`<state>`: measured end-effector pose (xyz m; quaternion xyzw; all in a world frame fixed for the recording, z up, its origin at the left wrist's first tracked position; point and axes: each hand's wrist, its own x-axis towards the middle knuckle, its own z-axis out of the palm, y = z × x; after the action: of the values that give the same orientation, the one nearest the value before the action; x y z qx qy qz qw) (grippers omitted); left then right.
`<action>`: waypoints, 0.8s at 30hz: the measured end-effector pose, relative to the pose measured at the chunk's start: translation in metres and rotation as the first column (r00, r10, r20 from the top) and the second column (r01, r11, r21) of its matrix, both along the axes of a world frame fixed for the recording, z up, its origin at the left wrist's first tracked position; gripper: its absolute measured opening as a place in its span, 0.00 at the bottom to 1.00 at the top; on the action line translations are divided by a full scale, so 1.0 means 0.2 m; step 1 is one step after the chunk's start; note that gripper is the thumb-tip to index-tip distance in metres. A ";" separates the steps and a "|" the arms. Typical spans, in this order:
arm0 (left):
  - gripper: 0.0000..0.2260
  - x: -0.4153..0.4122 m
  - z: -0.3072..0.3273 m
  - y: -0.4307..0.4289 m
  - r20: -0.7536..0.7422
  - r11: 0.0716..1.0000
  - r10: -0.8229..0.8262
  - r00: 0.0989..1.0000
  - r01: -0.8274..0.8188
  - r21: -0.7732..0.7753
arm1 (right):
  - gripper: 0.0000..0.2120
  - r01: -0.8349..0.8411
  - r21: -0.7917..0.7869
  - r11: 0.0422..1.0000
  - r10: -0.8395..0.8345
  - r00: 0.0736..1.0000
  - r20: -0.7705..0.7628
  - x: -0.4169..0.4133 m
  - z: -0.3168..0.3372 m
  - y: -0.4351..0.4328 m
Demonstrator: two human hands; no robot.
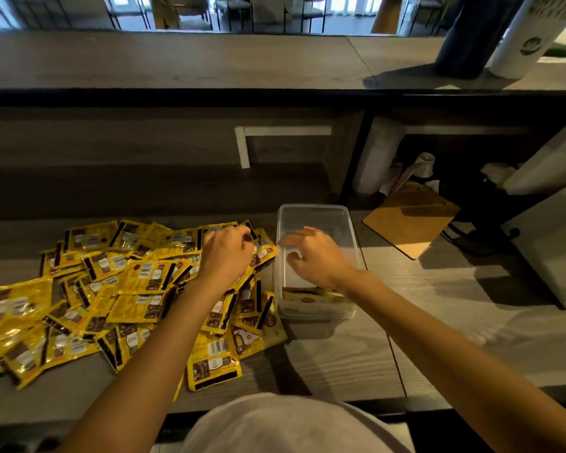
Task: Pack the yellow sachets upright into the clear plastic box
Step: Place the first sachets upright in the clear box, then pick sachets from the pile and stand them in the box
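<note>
So the clear box [314, 210] sits about mid-bench, a bit toward the right. Its long side runs from the near edge toward the back, and the open top faces up. The loose sachets [111, 289] cover the left half of the bench [356, 364] in one messy heap. They lie flat and overlap, pointing every which way, and they crowd right up to the box's left wall. A few spill close to the near edge.

The open room is on the other side: bare bench to the right of the box and in front of it, down to the near edge. A brown clipboard [409, 220] lies near the far right corner of the box, not touching it.

The packed sachets [307, 299] stand on edge at the near end of the box, with their long sides running across its width. The rest of the box looks empty.

The left hand [226, 256] is over the heap's far right part with its fingers curled down into it. It's blurry, so I can't tell if it's got one. The right hand [317, 256] hovers over the middle of the box, fingers loosely spread and holding nothing.
</note>
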<state>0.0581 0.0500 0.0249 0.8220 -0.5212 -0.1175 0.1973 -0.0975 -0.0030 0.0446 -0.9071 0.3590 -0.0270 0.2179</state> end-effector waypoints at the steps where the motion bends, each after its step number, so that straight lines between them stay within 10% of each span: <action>1: 0.16 0.05 -0.03 0.02 0.001 0.998 0.052 0.999 -0.052 0.030 | 0.18 -0.024 -0.020 1.000 0.023 1.000 -0.007 0.06 -0.01 0.02; 11: 0.30 0.28 -0.39 0.29 -0.056 0.869 -0.022 0.998 0.047 0.493 | 0.17 -0.191 0.024 0.981 0.186 0.904 -0.385 0.50 -0.19 0.17; 24: 0.12 0.34 -0.40 0.34 0.183 0.980 0.091 0.979 -0.121 0.160 | 0.13 -0.121 0.141 0.983 0.172 0.878 -0.446 0.61 -0.30 0.12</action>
<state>0.1262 0.1183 -0.0543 0.8696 -0.4799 -0.0782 0.0859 0.0241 0.0208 -0.0163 -0.8993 0.3314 0.2231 0.1780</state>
